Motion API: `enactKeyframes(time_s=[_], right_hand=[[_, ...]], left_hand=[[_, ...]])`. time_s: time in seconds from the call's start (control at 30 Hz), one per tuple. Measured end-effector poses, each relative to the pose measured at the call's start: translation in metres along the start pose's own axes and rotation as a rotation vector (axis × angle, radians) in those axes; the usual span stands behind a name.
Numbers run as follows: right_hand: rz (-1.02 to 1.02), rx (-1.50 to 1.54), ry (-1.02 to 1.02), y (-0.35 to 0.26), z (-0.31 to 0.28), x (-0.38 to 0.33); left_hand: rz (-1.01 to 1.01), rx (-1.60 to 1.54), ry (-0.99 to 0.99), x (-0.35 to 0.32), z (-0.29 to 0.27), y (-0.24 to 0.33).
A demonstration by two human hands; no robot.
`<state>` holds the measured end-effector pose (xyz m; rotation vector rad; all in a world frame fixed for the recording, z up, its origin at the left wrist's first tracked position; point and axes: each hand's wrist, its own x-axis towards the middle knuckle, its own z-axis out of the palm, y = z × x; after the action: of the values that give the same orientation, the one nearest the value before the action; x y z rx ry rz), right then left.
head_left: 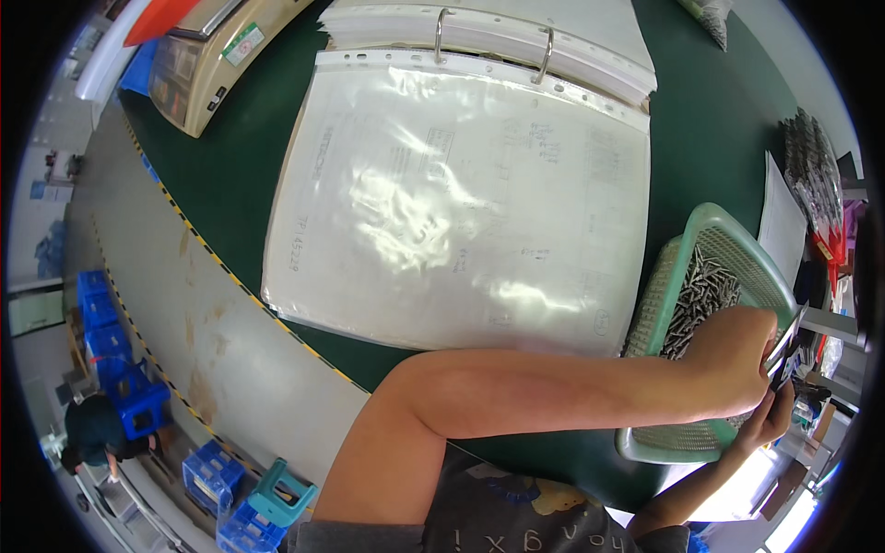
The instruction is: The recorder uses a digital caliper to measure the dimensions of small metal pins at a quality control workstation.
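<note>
A person's left hand (pixel 737 355) reaches across the body to the far right edge of a green worktop (pixel 240 184), fingers closed on a small flat packet (pixel 785 348). The right hand (pixel 770 419) meets it just below, curled against the same packet. Both hover over the near right corner of a green mesh basket (pixel 701 235) that holds a heap of small metal screws (pixel 701 295), so plenty appears left to handle. An open ring binder (pixel 461 203) of plastic-sleeved drawings lies to the left.
</note>
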<state>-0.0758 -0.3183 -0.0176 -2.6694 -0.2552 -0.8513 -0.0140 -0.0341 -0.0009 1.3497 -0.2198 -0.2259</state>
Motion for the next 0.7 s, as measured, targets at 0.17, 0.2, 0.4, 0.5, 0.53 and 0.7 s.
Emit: enactKeyframes(time_s=[0.17,0.2,0.4,0.5,0.53,0.7], right_hand=[[0.004,-0.071,-0.046,-0.001,-0.002,-0.004],[-0.056,-0.116,-0.030,0.003,-0.003,-0.004],[-0.116,-0.203,-0.036,0.008,-0.004,-0.003],[-0.111,-0.245,-0.104,0.030,-0.011,-0.006],[-0.092,-0.238,-0.102,0.034,-0.013,-0.013],[0.038,-0.122,-0.070,0.035,-0.010,-0.030]], left_hand=[[0.021,0.018,0.003,-0.002,0.001,-0.003],[0.021,0.021,0.001,-0.001,0.002,-0.003],[0.070,0.043,0.017,-0.001,0.000,-0.008],[0.082,0.061,-0.001,0.004,0.001,-0.006],[0.070,0.049,-0.018,0.006,-0.001,-0.004],[0.045,0.068,-0.051,0.007,-0.010,0.009]])
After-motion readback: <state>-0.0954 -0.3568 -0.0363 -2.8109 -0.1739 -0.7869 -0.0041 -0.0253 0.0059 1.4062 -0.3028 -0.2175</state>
